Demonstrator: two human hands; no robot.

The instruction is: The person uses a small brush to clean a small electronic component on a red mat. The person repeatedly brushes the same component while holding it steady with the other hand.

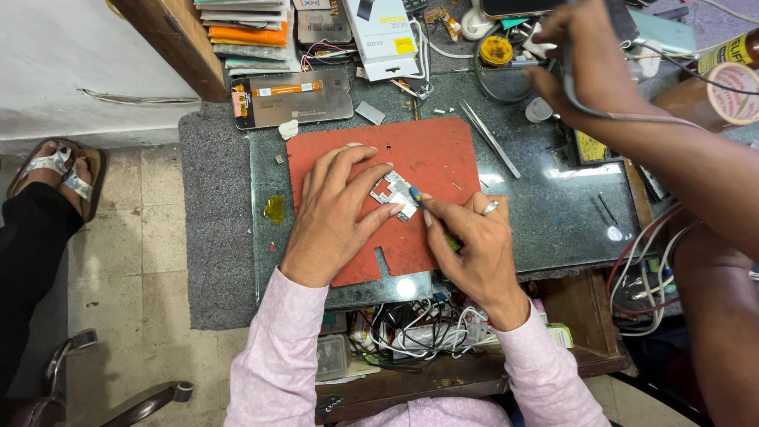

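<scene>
Nearest the camera, the pink sleeves lead up to both hands over the red work mat point(427, 154). The left hand point(336, 213) lies flat and half open, fingers spread, its fingertips pressing down the edges of a small metal circuit board point(397, 192) at the centre of the mat. The right hand point(474, 245), wearing a ring, is closed around a thin green-handled tool point(431, 215) whose tip touches the board's right edge. The mat rests on a glass-topped bench point(553, 198). Tweezers point(490, 138) lie just right of the mat; a phone display panel point(291, 96) lies beyond its upper left corner. Farther back stand stacked boxes and a yellow round tin point(496, 51). At upper right another person's hand point(585, 63) grips a cabled tool above the bench.
</scene>
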